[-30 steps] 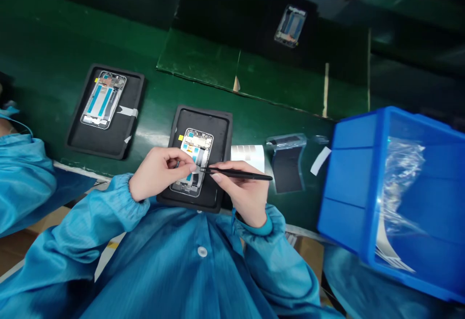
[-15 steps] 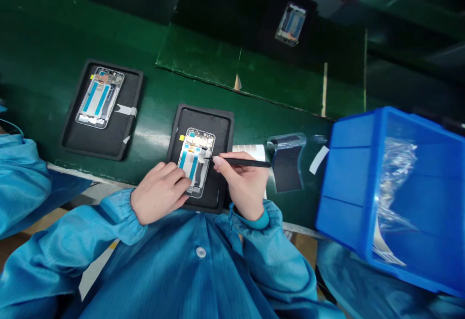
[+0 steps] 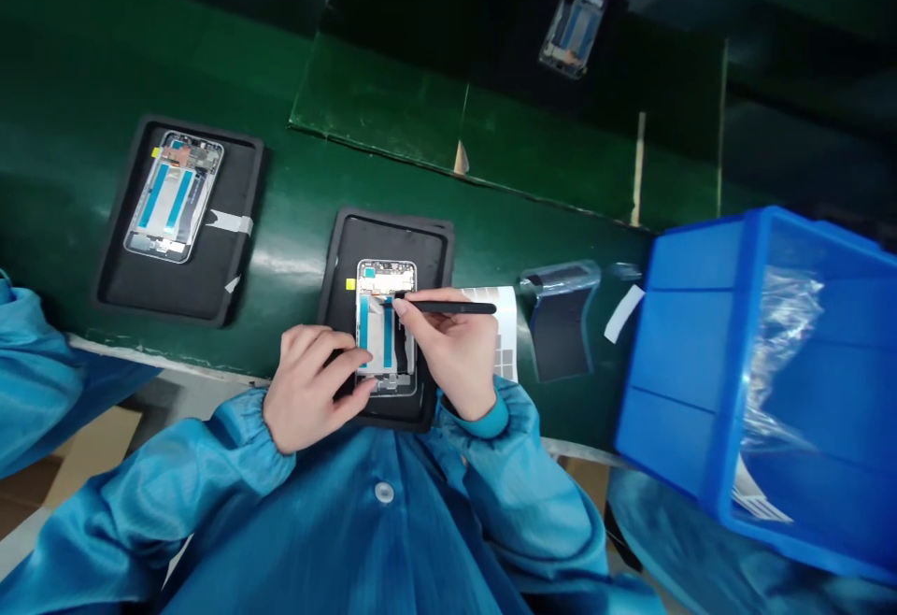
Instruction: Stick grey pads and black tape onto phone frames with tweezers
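An opened phone (image 3: pixel 379 339) with blue strips and a bared circuit board lies in a black tray (image 3: pixel 438 241) before me. My left hand (image 3: pixel 312 389) rests at the phone's lower left, its thumb and index finger apart, their tips at the phone's edge. Between the fingers of my right hand (image 3: pixel 452 349) is a pair of black tweezers (image 3: pixel 462 307), held like a pen. Their tip is over the upper middle of the phone, by a small pale piece too blurred to make out.
Left stands another black tray (image 3: pixel 175 293) with an opened phone (image 3: pixel 172 199). A third phone (image 3: pixel 573 31) lies farther back. Rightward are a printed sheet (image 3: pixel 505 344), a dark film in clear plastic (image 3: pixel 561 330), a white strip (image 3: pixel 623 314) and a blue bin (image 3: pixel 673 335) holding clear wrap. A co-worker's sleeve (image 3: pixel 42 363) shows left.
The phone sits straighter and lower in its tray. My left fingers have spread and shifted at its edge. The tweezers have moved slightly left over the phone. The view has shifted a little.
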The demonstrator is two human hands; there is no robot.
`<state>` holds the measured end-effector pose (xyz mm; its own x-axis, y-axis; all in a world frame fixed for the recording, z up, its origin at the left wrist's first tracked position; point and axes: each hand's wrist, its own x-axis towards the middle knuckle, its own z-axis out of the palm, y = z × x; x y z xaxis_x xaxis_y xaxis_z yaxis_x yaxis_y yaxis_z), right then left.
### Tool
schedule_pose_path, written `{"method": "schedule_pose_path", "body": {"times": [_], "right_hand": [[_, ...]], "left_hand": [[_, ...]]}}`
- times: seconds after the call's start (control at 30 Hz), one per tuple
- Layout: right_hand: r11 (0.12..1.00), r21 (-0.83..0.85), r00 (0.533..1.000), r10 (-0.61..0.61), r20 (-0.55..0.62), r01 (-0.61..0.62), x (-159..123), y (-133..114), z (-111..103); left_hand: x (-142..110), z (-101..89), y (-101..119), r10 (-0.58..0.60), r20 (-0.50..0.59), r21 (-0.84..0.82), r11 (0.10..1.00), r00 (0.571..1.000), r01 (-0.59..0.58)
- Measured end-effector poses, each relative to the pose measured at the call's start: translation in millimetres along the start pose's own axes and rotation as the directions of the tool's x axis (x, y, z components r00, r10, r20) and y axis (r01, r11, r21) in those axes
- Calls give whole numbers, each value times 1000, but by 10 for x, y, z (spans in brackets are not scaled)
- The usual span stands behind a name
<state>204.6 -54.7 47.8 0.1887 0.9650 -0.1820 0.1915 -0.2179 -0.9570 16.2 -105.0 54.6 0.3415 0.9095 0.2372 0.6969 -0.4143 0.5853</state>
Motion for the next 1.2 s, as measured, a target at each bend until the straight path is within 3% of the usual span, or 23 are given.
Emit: {"method": "schedule_pose_path", "body": {"times": [0.27, 1.2], "right_hand": [[1000, 8, 1000, 6, 12, -6, 6, -8, 5], [1000, -5, 1000, -6, 8, 6, -6, 9, 11]], "left_hand": [[92, -20, -96, -42, -10, 61, 997, 999, 42], [187, -3, -111, 20, -27, 124, 992, 999, -17]]}}
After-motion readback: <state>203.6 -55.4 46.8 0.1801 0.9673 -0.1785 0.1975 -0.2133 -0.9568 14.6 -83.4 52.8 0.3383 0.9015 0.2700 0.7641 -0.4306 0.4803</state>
